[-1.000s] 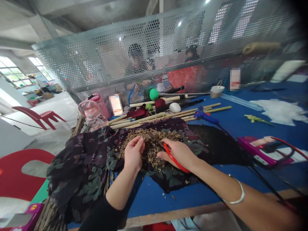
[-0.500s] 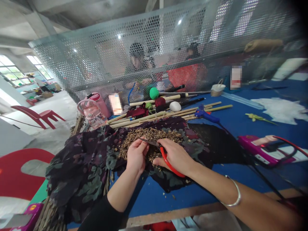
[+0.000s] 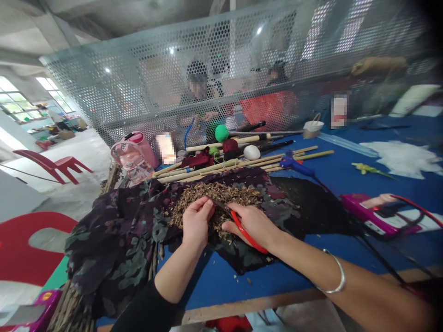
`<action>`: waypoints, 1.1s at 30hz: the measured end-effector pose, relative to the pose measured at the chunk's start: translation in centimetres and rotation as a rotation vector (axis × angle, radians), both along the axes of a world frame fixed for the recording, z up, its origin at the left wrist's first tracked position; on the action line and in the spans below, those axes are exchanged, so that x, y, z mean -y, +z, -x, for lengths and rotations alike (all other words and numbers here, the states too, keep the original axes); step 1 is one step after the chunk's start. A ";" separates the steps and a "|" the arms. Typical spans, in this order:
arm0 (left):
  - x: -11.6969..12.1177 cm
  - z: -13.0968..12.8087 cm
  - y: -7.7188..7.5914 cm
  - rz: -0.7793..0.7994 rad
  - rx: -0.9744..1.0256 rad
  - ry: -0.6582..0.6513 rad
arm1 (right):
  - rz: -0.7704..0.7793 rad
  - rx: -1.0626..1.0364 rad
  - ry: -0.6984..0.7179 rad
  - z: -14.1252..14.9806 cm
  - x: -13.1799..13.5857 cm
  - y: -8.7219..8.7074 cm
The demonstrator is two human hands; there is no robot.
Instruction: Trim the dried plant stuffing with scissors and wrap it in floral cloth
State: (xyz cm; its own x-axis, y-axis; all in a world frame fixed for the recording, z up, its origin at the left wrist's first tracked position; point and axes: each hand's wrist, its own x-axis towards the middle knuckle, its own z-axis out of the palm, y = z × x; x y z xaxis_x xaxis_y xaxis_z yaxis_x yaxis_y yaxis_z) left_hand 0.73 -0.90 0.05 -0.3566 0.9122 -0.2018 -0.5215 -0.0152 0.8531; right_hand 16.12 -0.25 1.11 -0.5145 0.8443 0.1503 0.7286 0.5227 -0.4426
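Note:
My right hand is closed round a pair of red-handled scissors. Their dark blades point left, towards the fingertips of my left hand. That left hand is closed in a pinch near the blade tips; whatever is between its fingers is too small to make out. Below both hands lies a heap of brown dried plant bits. The heap rests on a dark floral cloth, which spreads leftward and hangs over the table edge.
Behind the heap lie several wooden sticks, a green ball, a white ball and a blue glue gun. A pink bag stands left. A magenta device with cables sits right. Two people are beyond the perforated metal screen.
The scissor blades have tilted slightly, with their tips now lower and closer to the left fingertips. Both hands stay over the heap in nearly the same place.

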 end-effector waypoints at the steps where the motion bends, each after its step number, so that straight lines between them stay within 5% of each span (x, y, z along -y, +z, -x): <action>1: 0.0 0.0 0.0 0.014 -0.007 0.003 | -0.004 0.017 -0.003 0.0 0.0 0.0; 11: -0.2 0.4 -0.4 0.059 -0.067 -0.050 | -0.062 0.109 -0.071 0.2 -0.3 -0.8; 33: -0.1 0.1 0.1 -0.024 0.070 -0.034 | -0.136 -0.078 0.005 0.2 -0.8 -0.7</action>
State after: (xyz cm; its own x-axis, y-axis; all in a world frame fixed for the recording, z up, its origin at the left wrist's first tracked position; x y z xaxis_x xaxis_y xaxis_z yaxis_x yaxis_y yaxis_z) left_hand 0.60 -0.78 0.14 -0.3113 0.9284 -0.2031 -0.5805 -0.0165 0.8141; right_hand 15.88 0.58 0.42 -0.5013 0.8105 0.3030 0.6917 0.5857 -0.4224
